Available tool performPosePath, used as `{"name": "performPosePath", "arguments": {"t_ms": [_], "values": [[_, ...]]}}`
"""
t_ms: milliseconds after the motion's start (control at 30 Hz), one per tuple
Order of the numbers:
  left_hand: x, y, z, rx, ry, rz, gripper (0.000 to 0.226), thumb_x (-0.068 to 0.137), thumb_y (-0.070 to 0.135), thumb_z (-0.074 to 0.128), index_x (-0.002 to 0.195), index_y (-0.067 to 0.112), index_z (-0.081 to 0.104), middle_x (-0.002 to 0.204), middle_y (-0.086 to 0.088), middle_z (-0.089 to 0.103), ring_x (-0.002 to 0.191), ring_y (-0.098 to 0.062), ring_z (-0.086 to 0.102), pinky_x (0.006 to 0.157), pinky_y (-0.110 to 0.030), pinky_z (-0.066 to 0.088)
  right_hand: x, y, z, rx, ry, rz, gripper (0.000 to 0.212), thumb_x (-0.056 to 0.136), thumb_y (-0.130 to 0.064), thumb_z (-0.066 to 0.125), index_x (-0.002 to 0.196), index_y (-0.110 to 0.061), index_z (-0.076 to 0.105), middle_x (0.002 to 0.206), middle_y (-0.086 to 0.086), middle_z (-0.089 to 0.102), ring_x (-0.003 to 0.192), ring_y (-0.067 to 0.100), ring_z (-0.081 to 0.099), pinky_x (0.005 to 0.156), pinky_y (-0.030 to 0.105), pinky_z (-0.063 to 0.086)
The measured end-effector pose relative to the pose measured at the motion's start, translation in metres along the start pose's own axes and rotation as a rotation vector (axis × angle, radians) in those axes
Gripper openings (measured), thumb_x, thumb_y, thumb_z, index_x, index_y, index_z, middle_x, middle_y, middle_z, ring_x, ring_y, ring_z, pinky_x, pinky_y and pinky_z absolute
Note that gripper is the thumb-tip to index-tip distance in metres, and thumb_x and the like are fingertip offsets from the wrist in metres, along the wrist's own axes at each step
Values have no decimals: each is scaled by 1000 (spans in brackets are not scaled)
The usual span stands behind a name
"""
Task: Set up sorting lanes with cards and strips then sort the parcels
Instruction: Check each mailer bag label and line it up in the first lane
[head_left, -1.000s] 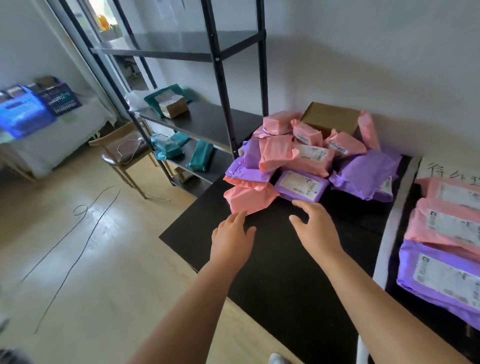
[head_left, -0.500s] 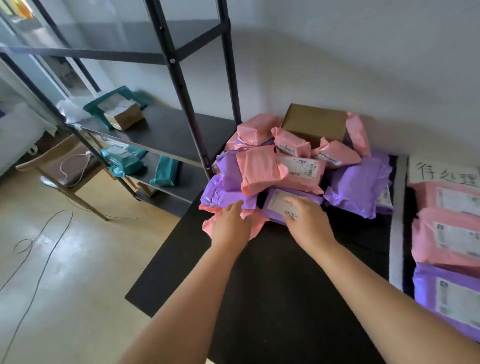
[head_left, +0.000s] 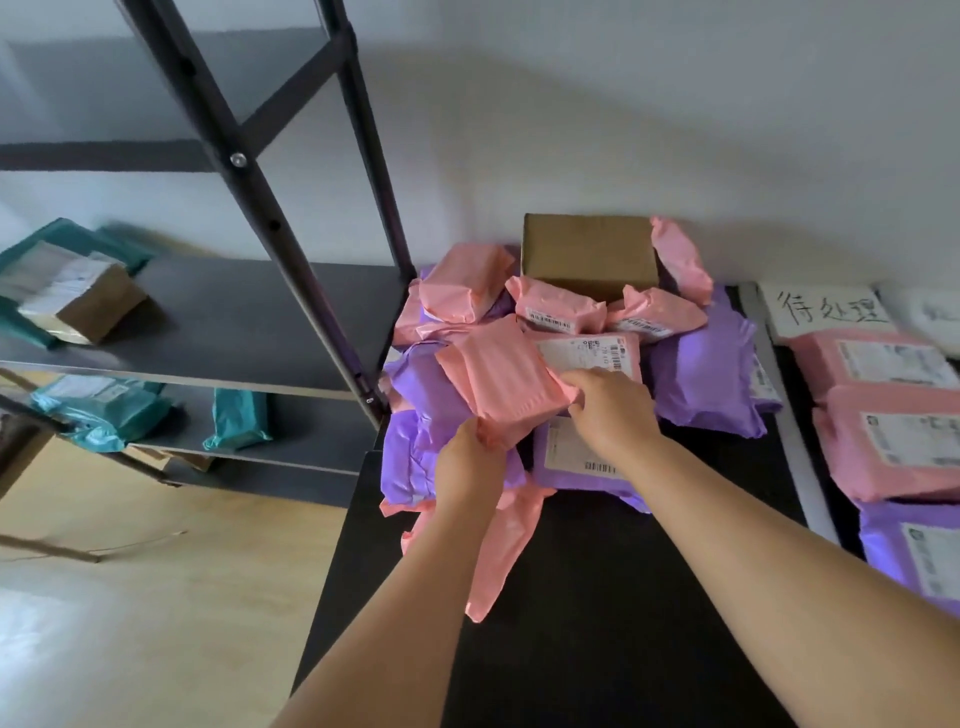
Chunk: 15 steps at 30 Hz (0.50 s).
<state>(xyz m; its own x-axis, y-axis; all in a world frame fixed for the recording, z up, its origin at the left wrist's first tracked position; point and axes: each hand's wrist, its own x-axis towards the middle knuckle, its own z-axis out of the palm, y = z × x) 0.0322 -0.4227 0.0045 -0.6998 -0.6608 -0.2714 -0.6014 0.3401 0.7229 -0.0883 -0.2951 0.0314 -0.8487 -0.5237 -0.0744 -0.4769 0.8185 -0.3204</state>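
Moved onto pink parcel (head_left: 498, 374) | left hand (head_left: 470, 462) grips corner | right hand (head_left: 613, 410) grips edge

Pink parcels (head_left: 506, 384) and purple parcels (head_left: 701, 379) on a black table (head_left: 597, 597); teal mailers (head_left: 239, 418) at left; brown box (head_left: 589, 254).

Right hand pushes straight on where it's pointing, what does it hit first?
The right hand grips the tilted pink parcel, so that comes first; past it, probably the labelled pink parcel behind, depth unclear.
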Motion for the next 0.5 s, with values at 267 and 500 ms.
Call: {"name": "performPosePath", "arguments": {"t_ms": [267, 500], "values": [[-12, 17, -21, -204, -11, 73, 10, 89, 28, 70, 99, 31, 69, 77, 23, 62, 67, 10, 54, 57, -1, 41, -18, -10, -4, 145, 141, 62, 34, 94, -9, 57, 123, -22, 69, 122, 1, 70, 112, 25, 64, 92, 40, 50], [-56, 61, -46, -185, 137, 131, 19, 96, 21, 58, 105, 21, 75, 94, 3, 71, 86, -17, 63, 66, -19, 43, -62, -5, -47, 353, 234, -14, 33, 92, -4, 62, 119, -18, 71, 115, 0, 73, 108, 22, 67, 91, 40, 52]]}}
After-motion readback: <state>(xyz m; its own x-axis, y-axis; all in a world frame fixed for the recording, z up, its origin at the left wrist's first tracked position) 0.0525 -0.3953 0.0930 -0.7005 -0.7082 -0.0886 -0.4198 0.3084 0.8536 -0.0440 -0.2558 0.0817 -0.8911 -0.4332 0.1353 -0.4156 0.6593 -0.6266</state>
